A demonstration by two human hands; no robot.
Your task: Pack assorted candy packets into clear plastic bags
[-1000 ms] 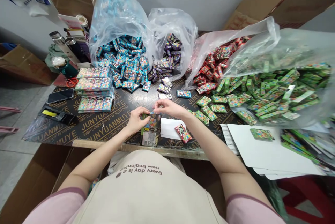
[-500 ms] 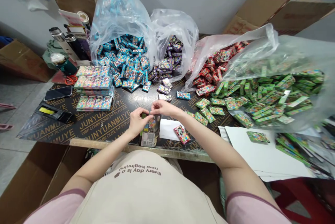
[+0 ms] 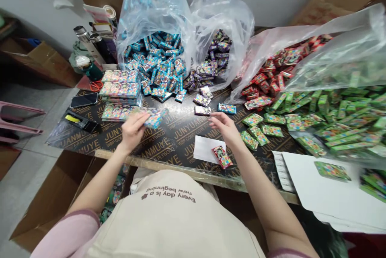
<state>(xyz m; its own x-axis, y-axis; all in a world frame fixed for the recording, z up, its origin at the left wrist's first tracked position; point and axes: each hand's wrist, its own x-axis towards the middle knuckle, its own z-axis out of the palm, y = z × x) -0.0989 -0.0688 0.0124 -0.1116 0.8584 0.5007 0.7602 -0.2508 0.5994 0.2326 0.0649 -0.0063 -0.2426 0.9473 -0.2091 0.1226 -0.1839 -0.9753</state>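
My left hand grips a flat colourful pack by its left end, blurred a little by motion. Just behind that hand stand stacks of similar packs with rows of bright prints. My right hand is open above the table, fingers loosely bent and apart, with nothing in them. Near its fingertips lie a small purple-black box and a small blue box. In front of it, a red box rests partly on a white paper slip.
Clear plastic bags spill blue boxes, purple boxes, red boxes and green boxes along the back. At left are a phone, a tape cutter, orange scissors and flasks. White sheets lie right.
My hands, together at the table's front edge before, have parted. The left has carried the pack left toward the stacks; the right has let go and moved right. The view has shifted.
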